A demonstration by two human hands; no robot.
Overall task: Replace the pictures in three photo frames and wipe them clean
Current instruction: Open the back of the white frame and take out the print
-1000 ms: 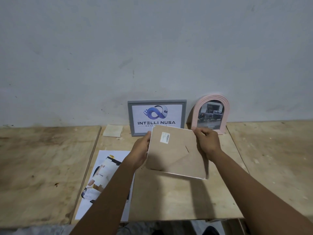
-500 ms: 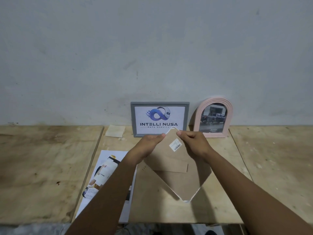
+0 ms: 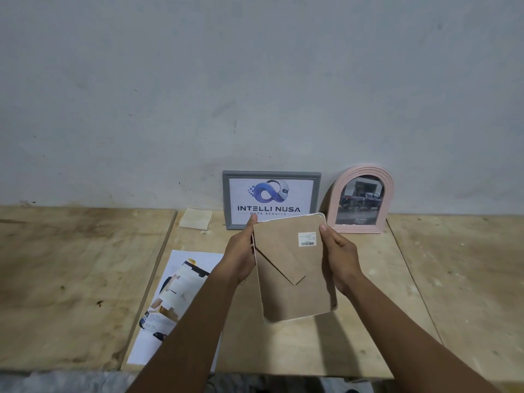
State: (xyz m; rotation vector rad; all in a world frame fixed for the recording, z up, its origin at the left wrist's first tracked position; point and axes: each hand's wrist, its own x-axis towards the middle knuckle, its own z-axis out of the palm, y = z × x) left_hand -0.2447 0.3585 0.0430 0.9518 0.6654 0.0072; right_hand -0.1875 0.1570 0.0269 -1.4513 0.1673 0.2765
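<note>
Left grip (image 3: 241, 256) grasps the left edge of the white-rimmed photo frame (image 3: 292, 296), with the thumb up near the top corner and the fingers curled behind. Right grip (image 3: 338, 256) grasps the opposite edge, its thumb just beside the barcode sticker (image 3: 307, 239) on the frame's back.

The frame is held above the counter (image 3: 312, 344) in portrait, a little tilted, with its brown backing board turned toward the camera. A pointed stand flap (image 3: 279, 265) lies flat against the board.

Behind it, against the wall (image 3: 255, 80), stands a grey frame (image 3: 270, 198) showing an "INTELLI NUSA" logo print. The held frame's top edge overlaps its lower rim from this angle.

Just right of that stands a pink arched frame (image 3: 360, 199) with a picture of a dark truck. A folded pale cloth (image 3: 196, 218) lies left of the grey frame. A printed sheet (image 3: 175, 296) lies flat at near left, partly hidden by the left forearm.
</note>
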